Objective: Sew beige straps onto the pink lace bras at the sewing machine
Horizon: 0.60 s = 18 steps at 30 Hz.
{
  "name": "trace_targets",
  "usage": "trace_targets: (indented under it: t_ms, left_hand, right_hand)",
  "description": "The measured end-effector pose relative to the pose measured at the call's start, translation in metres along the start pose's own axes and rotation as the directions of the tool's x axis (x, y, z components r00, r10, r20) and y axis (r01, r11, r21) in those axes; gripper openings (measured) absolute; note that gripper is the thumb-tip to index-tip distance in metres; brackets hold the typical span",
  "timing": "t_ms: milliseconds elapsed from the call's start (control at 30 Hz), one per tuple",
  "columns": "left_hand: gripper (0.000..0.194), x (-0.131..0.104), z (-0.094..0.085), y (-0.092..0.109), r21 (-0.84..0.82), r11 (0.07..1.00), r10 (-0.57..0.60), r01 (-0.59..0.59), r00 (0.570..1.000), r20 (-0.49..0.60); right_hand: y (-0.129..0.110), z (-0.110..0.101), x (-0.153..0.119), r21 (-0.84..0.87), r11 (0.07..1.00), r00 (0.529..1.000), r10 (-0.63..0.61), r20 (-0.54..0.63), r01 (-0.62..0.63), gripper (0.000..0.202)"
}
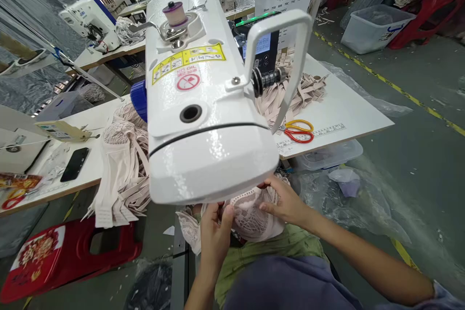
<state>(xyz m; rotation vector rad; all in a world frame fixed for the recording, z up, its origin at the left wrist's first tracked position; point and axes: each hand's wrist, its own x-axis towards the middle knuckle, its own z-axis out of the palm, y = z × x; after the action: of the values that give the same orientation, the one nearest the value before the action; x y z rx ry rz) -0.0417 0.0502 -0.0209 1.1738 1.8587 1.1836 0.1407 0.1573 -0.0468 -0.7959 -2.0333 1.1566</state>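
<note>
A pale pink lace bra lies across my lap, just below the front of a white sewing machine. My left hand is closed on the bra's left side, thumb and fingers pinching the fabric. On the other side, my right hand grips the upper edge of the lace cup, its fingertips partly under the machine head. The machine's head hides the needle area and part of the bra. A loose lace part of the garment hangs to the left of my left hand.
Stacked bras hang over the table's left edge. Fabric straps and red-and-yellow scissors lie on the right table. A phone is at left. A red stool and plastic bags are on the floor.
</note>
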Motion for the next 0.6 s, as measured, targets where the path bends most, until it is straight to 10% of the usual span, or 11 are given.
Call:
trace_targets:
  t_ms: [600]
  left_hand:
    - [0.039,0.004,-0.008,0.004,-0.139,0.986,-0.085,0.092,0.995,0.058]
  right_hand:
    - [0.02,-0.011,-0.02,-0.181,0.978,0.995,-0.101,0.01,0.101,0.052]
